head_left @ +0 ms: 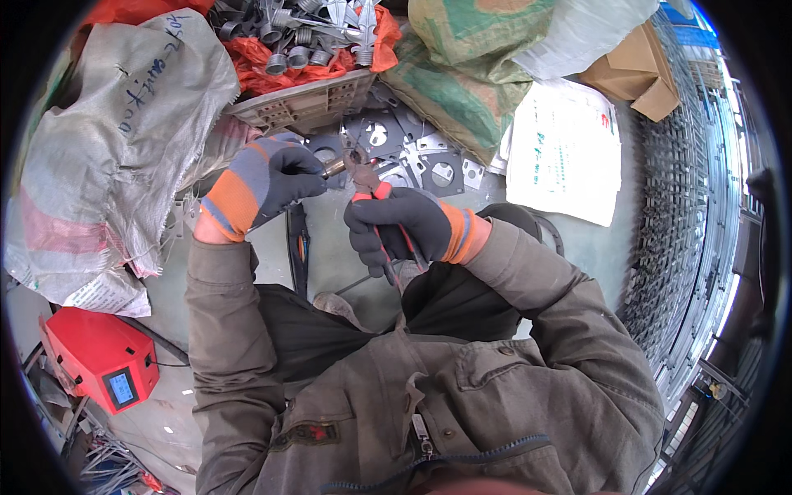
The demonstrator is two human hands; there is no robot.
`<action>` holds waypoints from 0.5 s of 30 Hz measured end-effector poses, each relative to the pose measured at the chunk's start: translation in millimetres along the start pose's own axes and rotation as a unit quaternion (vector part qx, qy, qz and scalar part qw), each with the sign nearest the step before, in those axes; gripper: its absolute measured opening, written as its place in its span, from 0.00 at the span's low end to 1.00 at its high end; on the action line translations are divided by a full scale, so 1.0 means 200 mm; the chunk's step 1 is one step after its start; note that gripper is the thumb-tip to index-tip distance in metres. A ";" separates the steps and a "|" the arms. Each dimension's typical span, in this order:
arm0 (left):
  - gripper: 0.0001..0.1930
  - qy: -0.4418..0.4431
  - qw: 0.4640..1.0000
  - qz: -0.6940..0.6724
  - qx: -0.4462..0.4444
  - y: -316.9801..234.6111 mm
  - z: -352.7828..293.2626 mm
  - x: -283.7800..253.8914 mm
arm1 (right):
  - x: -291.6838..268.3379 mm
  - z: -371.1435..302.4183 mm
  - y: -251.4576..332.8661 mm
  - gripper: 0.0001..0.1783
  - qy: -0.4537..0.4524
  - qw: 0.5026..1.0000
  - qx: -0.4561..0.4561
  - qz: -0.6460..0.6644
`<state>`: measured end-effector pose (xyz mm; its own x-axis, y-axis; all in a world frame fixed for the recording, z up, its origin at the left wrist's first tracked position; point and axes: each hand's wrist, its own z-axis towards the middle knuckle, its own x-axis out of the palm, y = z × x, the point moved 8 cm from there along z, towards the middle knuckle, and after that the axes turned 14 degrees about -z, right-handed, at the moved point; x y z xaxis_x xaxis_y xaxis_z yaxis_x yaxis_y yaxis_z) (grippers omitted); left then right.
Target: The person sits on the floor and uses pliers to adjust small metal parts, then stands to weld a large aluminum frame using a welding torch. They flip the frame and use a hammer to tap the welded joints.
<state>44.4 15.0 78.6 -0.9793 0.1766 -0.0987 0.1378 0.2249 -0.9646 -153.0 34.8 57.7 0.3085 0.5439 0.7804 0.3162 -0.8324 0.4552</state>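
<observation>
Nearest, a pair of dark-trousered knees frames a strip of pale green floor, with a red plastic welding helmet low on the left. Above that strip, the right hand, in a grey-and-orange knit glove, has its grip closed around the red handles of steel pliers. The left hand, gloved alike, pinches a small metal piece just beside the pliers' head; whether the jaws bite it, I cannot tell. This piece looks mid-work, not yet released. Just beyond lie loose flat grey metal plates with cut-outs, apparently unjoined. Farther, a beige plastic crate carries heaped grey threaded metal fittings; finished or waiting, they do not show which.

For movement, the crate's corner and a pale woven sack crowd the left hand. The right has more room, towards bare floor before the stacked metal mesh.
</observation>
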 end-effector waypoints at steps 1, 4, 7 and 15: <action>0.08 0.003 1.000 0.009 0.016 -0.01 0.00 0.00 | 0.01 0.00 0.00 0.18 0.002 1.000 0.001 -0.006; 0.08 0.006 1.000 0.017 0.026 -0.01 0.01 -0.01 | 0.00 -0.01 0.00 0.18 -0.031 0.999 0.013 -0.008; 0.07 0.006 0.999 0.012 0.029 0.00 0.01 0.00 | -0.05 -0.02 -0.01 0.17 -0.107 0.985 0.017 -0.131; 0.08 -0.020 0.995 0.047 0.085 -0.03 -0.02 -0.04 | -0.09 0.02 0.06 0.22 -0.068 0.987 -0.011 -0.142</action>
<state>51.8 15.5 86.5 -0.9688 0.1505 -0.1968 0.2053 0.0431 -0.9778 -150.7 16.0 47.1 0.3289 0.7635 0.5558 0.3884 -0.6458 0.6573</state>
